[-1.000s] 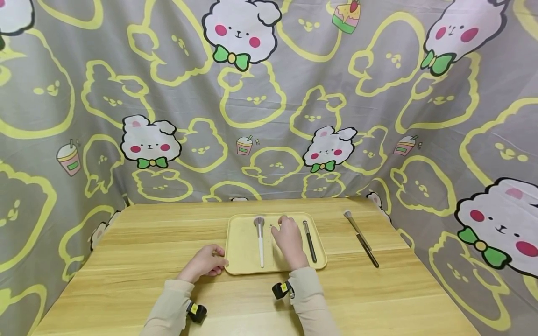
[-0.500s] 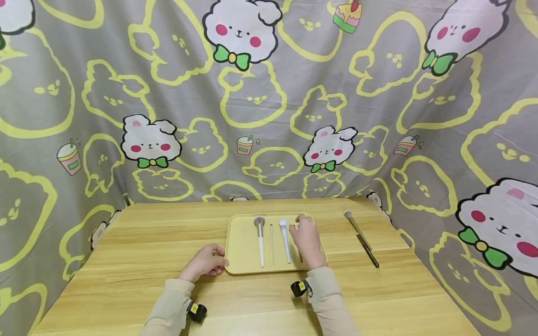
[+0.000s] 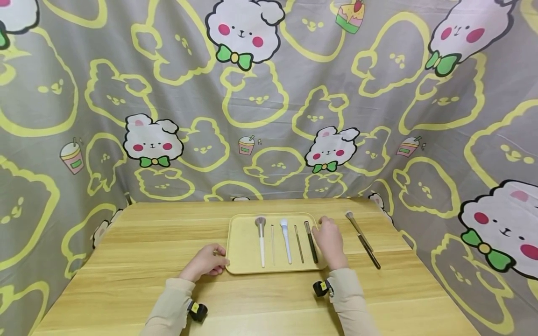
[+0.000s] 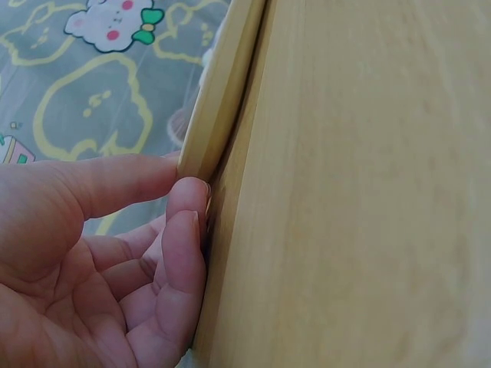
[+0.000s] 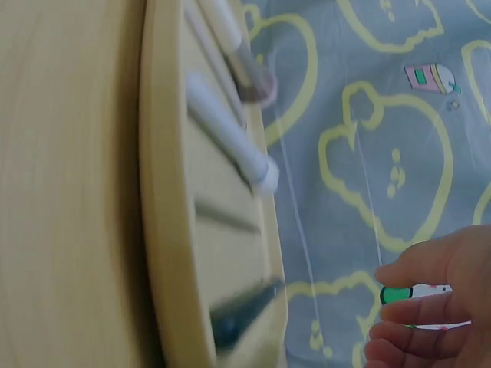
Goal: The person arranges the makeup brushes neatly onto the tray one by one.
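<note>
Right hand (image 3: 330,242), loosely spread, has moved toward three o'clock and should clear the black brush (image 3: 312,245) while the left hand (image 3: 206,262) pinches the tray (image 3: 248,242) at eight.

A yellow tray (image 3: 244,242), rectangular with rounded corners and a low rim, lies on the counter (image 3: 269,298). Across it, almost parallel, with their heads toward 12 o'clock, lie from the 9 o'clock side: a wide white-handled brush (image 3: 262,245), a thin pale brush (image 3: 273,247), a pale-blue brush (image 3: 287,241) with white head, a slim brown brush (image 3: 299,245) and, near the 3 o'clock rim, a dark brush (image 3: 311,242). Outside, at 3 o'clock from the tray, a golden-brown brush (image 3: 355,225) and a black one (image 3: 372,256) lie slanted along each other, the golden-brown head toward 11 o'clock.
</note>
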A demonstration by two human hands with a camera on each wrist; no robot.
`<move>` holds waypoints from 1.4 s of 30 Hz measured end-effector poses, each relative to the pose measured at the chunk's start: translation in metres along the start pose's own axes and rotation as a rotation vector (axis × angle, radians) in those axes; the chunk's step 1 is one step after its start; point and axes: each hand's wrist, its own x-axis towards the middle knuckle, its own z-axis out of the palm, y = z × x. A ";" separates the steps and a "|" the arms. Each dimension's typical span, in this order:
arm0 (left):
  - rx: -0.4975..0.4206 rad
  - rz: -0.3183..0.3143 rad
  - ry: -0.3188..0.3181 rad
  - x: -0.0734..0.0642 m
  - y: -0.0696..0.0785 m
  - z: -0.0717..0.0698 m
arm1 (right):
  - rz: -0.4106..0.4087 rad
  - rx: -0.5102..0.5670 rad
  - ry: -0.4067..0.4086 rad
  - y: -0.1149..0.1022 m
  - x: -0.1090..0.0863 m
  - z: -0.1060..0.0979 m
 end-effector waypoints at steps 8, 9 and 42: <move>0.012 0.005 0.010 0.000 0.003 -0.001 | 0.022 -0.017 0.002 0.027 0.004 -0.017; 0.014 0.006 0.009 0.001 0.003 0.000 | 0.021 -0.017 0.003 0.031 0.004 -0.019; 0.012 0.018 0.007 -0.002 0.001 0.001 | 0.174 -0.026 -0.051 0.115 0.000 -0.055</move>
